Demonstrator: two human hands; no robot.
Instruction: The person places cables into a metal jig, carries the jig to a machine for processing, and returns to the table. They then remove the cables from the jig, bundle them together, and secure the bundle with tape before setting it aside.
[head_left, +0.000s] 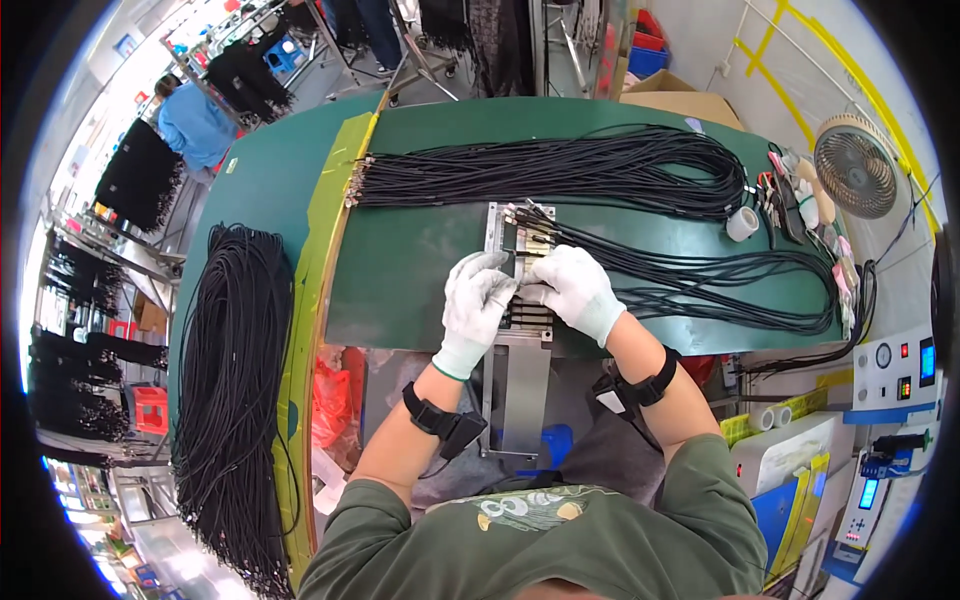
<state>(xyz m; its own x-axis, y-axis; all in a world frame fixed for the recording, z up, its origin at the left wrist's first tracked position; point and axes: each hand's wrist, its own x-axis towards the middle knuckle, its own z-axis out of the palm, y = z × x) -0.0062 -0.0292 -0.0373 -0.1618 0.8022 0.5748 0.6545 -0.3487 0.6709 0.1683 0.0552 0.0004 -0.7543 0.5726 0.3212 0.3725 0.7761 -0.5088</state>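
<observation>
My left hand (475, 300), in a white glove, is closed at the left side of a metal fixture (530, 335). What its bent fingers pinch is hidden. From the other side my right hand (574, 290), also gloved in white, reaches over the fixture, its fingers closed on a black cable whose end I cannot see. The fingertips of both hands nearly meet above the slots. Several short black cable ends lie side by side in the fixture, and a looped bundle of black cables (720, 270) runs from it to the right.
A large bundle of black cables (520, 172) lies across the back of the green table (420, 270). Another bundle (235, 370) hangs over the left side beyond a yellow-taped edge (320, 240). At right are a white tape roll (742, 224), hand tools and a fan (855, 166).
</observation>
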